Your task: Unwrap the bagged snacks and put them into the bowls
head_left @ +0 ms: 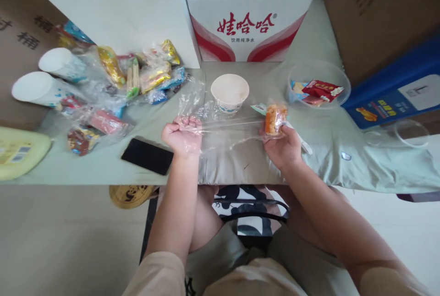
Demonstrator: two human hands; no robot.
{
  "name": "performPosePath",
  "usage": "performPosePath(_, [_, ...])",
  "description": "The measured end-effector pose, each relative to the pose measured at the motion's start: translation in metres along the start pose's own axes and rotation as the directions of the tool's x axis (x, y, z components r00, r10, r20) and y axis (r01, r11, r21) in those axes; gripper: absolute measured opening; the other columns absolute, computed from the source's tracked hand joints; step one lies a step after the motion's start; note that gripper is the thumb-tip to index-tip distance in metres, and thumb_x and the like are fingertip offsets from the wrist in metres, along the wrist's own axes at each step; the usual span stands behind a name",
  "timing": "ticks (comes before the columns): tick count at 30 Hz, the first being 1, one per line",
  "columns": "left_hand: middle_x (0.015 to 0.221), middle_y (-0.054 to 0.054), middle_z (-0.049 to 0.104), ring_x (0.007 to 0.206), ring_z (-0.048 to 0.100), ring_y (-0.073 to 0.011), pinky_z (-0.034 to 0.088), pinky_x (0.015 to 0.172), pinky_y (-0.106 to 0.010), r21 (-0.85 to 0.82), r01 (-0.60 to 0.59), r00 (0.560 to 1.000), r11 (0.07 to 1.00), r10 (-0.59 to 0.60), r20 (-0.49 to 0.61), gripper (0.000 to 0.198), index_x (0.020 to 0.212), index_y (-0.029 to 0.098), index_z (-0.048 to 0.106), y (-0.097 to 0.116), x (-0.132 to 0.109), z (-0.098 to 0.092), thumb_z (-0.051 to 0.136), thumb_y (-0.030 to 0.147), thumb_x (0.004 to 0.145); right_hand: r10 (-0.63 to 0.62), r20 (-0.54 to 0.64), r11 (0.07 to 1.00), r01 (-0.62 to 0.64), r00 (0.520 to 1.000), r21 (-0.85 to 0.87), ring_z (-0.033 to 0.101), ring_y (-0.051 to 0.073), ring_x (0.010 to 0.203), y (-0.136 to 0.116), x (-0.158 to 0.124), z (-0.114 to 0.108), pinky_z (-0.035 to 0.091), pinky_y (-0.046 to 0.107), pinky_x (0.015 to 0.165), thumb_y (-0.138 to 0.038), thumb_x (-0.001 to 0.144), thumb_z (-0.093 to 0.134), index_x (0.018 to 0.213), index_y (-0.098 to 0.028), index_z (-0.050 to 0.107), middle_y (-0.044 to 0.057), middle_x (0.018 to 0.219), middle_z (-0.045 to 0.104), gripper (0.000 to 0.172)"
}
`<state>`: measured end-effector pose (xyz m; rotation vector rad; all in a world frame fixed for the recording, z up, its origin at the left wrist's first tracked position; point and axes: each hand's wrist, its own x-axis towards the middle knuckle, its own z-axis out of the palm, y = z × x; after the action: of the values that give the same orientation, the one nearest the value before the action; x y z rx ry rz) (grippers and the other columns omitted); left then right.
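Observation:
My left hand (184, 135) is closed on clear plastic film (232, 125), which looks like a thin bag and is pulled taut across to the right. My right hand (282, 147) grips an orange-and-tan snack in a clear wrapper (276, 119). The film's right end meets my right fingers, though exactly how they hold it is hard to make out. Behind the stretched film stands a white paper bowl (229, 89). A black phone (147, 156) lies on the cloth left of my left wrist.
Wrapped snacks (151, 76) are heaped at the left beside two paper cups (44, 89) lying on their sides. A clear plastic bowl (343, 86) with small packets sits at the right. White boxes (254, 25) line the back. A yellow container (20, 154) stands at the left edge.

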<state>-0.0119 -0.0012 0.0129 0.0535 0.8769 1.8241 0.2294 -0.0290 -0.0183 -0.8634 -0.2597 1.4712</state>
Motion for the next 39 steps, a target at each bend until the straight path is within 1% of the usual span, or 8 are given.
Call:
performPosePath(6, [0.057,0.000,0.034,0.051,0.038,-0.0114,0.036,0.053,-0.026,0.018,0.033,0.999,0.999,-0.034,0.019,0.028,0.053,0.019,0.022,0.011,0.001,-0.010,0.050,0.022,0.055,-0.115,0.083,0.921,0.138,0.990,-0.363,0.064,0.012,0.068,0.002,0.003,-0.016,0.052,0.023,0.059,-0.027,0.070,0.073,0.097,-0.025,0.061,-0.004,0.084,0.069,0.030])
performPosePath(12, [0.058,0.000,0.034,0.050,0.033,-0.0120,0.033,0.052,-0.027,0.007,0.042,0.999,0.999,-0.042,0.025,0.028,0.055,0.020,0.022,0.024,0.000,-0.017,0.049,0.022,0.060,-0.202,0.239,0.508,0.310,0.950,-0.803,0.066,0.022,0.078,0.002,-0.008,-0.027,0.056,0.037,0.073,-0.035,0.083,0.061,0.130,-0.026,0.051,0.001,0.089,0.070,0.049])
performPosePath(19, [0.058,0.000,0.032,0.051,0.034,-0.0140,0.032,0.052,-0.030,0.044,0.022,0.999,0.999,-0.024,0.043,0.032,0.060,0.021,0.018,0.024,0.002,-0.016,0.049,0.022,0.053,-0.046,0.212,0.395,0.212,0.976,-0.894,0.068,0.033,0.113,-0.003,-0.008,-0.020,0.054,0.047,0.099,-0.054,0.081,0.056,0.117,-0.022,0.063,0.010,0.114,0.073,0.049])
performPosePath(22, [0.057,0.001,0.029,0.049,0.030,-0.0128,0.027,0.051,-0.028,0.049,-0.010,1.000,0.999,0.009,0.029,0.033,0.061,0.021,0.017,0.023,0.000,-0.012,0.047,0.021,0.048,0.026,0.334,0.231,0.319,0.942,-0.919,0.064,0.038,0.122,-0.007,-0.013,-0.016,0.051,0.051,0.105,-0.052,0.064,0.078,0.129,-0.019,0.059,0.015,0.131,0.068,0.075])
performPosePath(25, [0.056,0.001,0.028,0.048,0.025,-0.0105,0.020,0.050,-0.027,0.045,-0.047,0.999,0.998,0.047,-0.005,0.033,0.058,0.020,0.016,0.023,-0.003,-0.008,0.046,0.022,0.043,0.067,0.377,0.062,0.373,0.924,-0.926,0.068,0.037,0.111,-0.010,-0.018,-0.013,0.054,0.052,0.097,-0.046,0.068,0.075,0.131,-0.019,0.058,0.016,0.124,0.071,0.071])
performPosePath(30, [0.056,0.002,0.027,0.048,0.021,-0.0098,0.018,0.050,-0.027,0.048,-0.083,0.994,0.995,0.086,-0.070,0.033,0.058,0.020,0.017,0.024,-0.004,-0.006,0.046,0.022,0.043,-0.090,0.413,0.063,0.419,0.906,-0.906,0.068,0.029,0.085,-0.024,-0.019,-0.020,0.055,0.044,0.079,-0.049,0.074,0.068,0.121,-0.018,0.061,0.010,0.098,0.073,0.057])
performPosePath(35, [0.058,0.001,0.025,0.049,0.020,-0.0102,0.021,0.051,-0.028,0.079,-0.049,0.996,0.996,0.055,-0.072,0.037,0.064,0.020,0.015,0.021,-0.004,-0.004,0.045,0.022,0.043,-0.489,0.399,0.043,0.478,0.775,-0.877,0.066,0.026,0.086,-0.033,-0.016,-0.023,0.055,0.044,0.082,-0.048,0.080,0.065,0.124,-0.020,0.057,0.009,0.099,0.068,0.053])
performPosePath(39, [0.059,0.001,0.021,0.050,0.019,-0.0096,0.017,0.051,-0.028,0.094,-0.026,1.000,0.995,0.028,-0.014,0.042,0.067,0.020,0.011,0.014,-0.006,-0.002,0.047,0.022,0.044,-0.421,0.454,-0.115,0.450,0.785,-0.886,0.063,0.034,0.110,-0.022,0.003,-0.014,0.051,0.052,0.096,-0.038,0.084,0.060,0.132,-0.020,0.054,0.016,0.119,0.067,0.051])
